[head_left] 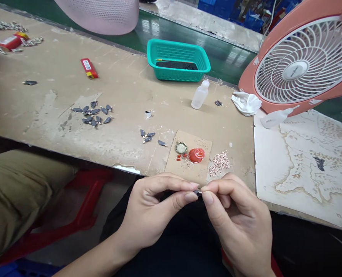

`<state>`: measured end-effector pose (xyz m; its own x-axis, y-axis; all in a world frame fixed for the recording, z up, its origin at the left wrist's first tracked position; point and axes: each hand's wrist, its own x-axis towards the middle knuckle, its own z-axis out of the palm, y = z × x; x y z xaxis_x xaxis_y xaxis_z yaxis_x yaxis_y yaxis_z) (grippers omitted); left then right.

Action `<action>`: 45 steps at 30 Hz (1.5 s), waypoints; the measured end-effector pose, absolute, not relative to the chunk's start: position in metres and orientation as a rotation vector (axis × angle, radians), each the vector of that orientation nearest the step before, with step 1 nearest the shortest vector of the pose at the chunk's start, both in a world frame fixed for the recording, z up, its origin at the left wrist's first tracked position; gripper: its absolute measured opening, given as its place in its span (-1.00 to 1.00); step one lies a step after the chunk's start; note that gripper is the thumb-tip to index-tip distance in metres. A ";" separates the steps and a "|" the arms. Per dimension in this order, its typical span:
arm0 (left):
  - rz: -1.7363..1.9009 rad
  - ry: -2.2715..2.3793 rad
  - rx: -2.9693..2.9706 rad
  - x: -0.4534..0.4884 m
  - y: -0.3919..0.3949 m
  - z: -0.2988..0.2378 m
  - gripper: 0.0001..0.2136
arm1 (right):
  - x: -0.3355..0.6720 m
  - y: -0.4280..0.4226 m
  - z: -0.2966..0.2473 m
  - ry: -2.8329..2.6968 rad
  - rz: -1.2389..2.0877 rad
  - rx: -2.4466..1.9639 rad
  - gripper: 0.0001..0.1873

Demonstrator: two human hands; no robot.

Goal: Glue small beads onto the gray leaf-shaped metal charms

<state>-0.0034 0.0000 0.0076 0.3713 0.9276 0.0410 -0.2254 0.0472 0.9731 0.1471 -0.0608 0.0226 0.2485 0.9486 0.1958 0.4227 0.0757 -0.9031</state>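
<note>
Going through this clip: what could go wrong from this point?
The small dark piece pinched between the left hand and right hand could slip and drop onto the black clothing, where it would be hard to spot. The loose pale pink beads heaped on the worn tan workbench could scatter if the salmon-pink plastic fan beside them is running, though the picture does not show whether it is.

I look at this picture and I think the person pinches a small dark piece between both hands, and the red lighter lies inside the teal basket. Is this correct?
Not quite. The head view shows the red lighter lying on the bench top, to the left of the teal basket, not inside it. The rest is right: the left hand and right hand pinch the small dark piece between them.
</note>
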 end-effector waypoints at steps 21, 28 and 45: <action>1.208 0.680 1.508 -0.004 -0.003 -0.002 -0.80 | 0.144 -0.063 0.017 -1.364 0.597 -1.547 -0.90; 1.234 0.641 1.643 -0.004 0.000 -0.005 -0.77 | 0.144 -0.063 0.016 -1.383 0.606 -1.523 -0.90; 1.295 0.610 1.882 -0.009 0.011 -0.018 -0.65 | 0.165 -0.065 -0.002 -1.276 0.644 -1.530 -0.85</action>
<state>-0.0087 0.0108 -0.0180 0.3720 0.7357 0.5660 -0.0318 -0.5993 0.7999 0.1646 -0.0645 -0.0017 0.3012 0.9343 0.1909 0.4016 0.0573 -0.9140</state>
